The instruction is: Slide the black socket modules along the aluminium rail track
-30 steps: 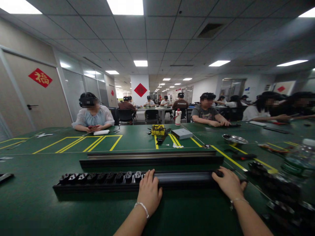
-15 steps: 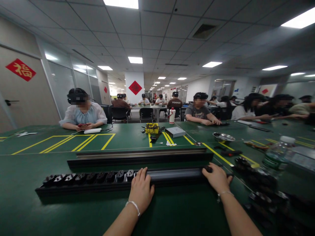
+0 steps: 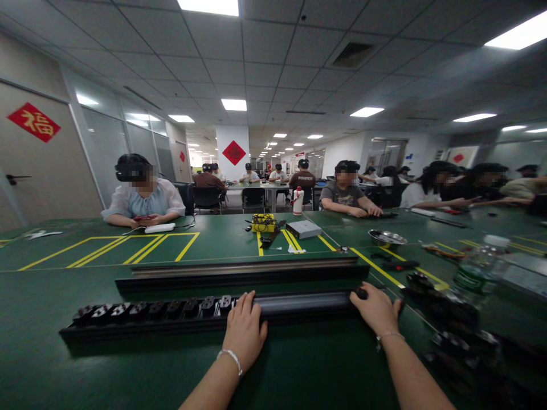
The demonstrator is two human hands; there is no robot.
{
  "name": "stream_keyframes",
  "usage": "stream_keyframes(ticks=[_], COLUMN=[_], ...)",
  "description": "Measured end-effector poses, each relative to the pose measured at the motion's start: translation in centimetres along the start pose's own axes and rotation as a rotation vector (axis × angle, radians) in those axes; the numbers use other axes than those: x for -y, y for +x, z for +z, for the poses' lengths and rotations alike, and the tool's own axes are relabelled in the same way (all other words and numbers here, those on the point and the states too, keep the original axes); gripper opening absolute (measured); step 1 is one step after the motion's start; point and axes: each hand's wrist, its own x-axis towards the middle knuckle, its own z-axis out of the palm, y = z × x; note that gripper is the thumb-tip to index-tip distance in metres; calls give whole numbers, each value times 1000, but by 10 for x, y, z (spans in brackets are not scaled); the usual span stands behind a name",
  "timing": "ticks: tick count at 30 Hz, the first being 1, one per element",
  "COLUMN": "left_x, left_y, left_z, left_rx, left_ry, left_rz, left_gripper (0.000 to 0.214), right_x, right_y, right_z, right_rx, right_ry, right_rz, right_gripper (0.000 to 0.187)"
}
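Observation:
A long black channel-shaped rail lies across the green table in front of me. Several black modules with metal parts on top sit in a row in its left half; the right half shows a smooth, bare inside. My left hand is closed over the rail's middle, fingers on top beside the rightmost visible module. At the right end, my right hand is closed around a small black piece, mostly hidden by the fingers. Whether that piece sits inside the rail I cannot tell.
Another black rail lies just behind. To the right are a blurred heap of black parts, a water bottle, a metal bowl and a red-and-black tool. Two people sit across the table.
Both hands keep their places on the rail. The whole view has shifted very slightly to the left; nothing else visibly differs.

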Motion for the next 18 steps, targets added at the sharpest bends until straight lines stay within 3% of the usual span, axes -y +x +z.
stream_keyframes(ticks=[5, 18], left_x=[-2, -1], left_y=[1, 0], left_z=[-2, -2], left_rx=[15, 1], left_ry=[8, 2], left_rz=[-17, 0], left_gripper=[24, 22], right_x=[0, -1], right_y=[-2, 1], right_z=[-1, -1], right_rx=[-30, -13], right_ry=[-50, -73], right_rz=[-83, -103], right_gripper=[37, 43])
